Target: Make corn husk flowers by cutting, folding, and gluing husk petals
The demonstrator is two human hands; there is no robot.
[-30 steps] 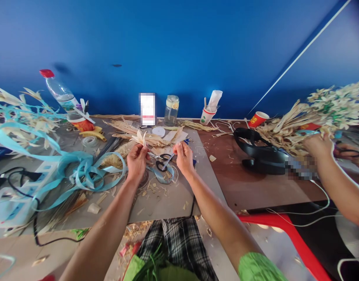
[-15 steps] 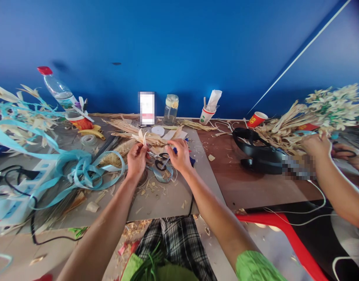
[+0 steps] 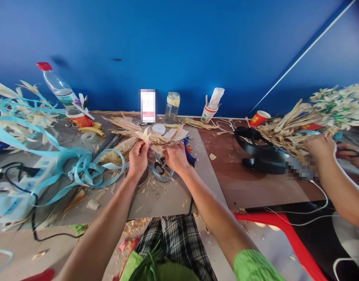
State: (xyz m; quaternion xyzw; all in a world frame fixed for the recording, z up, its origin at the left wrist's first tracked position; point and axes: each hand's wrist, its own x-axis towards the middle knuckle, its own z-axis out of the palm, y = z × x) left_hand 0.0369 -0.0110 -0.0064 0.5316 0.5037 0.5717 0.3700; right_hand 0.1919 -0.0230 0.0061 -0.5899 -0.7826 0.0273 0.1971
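Observation:
My left hand [image 3: 137,159] pinches a cream corn-husk flower [image 3: 144,136] by its base, its pale petals spreading above my fingertips. My right hand [image 3: 177,157] is just to the right, palm down with fingers curled together; what they grip, if anything, is hidden. Below and between the hands lie black-handled scissors [image 3: 159,168], partly covered by the right hand. Dried husk strips [image 3: 129,127] are heaped just behind. Blue-handled pliers [image 3: 190,156] rest beside my right wrist.
Blue ribbon [image 3: 87,168] sprawls at left near a power strip [image 3: 40,183]. A phone [image 3: 147,105] and a clear bottle [image 3: 172,107] stand by the wall. At right are a black headset [image 3: 261,158] and a co-worker's hand [image 3: 321,150] by husk flowers [image 3: 333,105].
My right hand has shifted slightly left and down, its fingers curling in over the scissors and uncovering the blue handles. My left hand still holds the flower, which now stands more upright.

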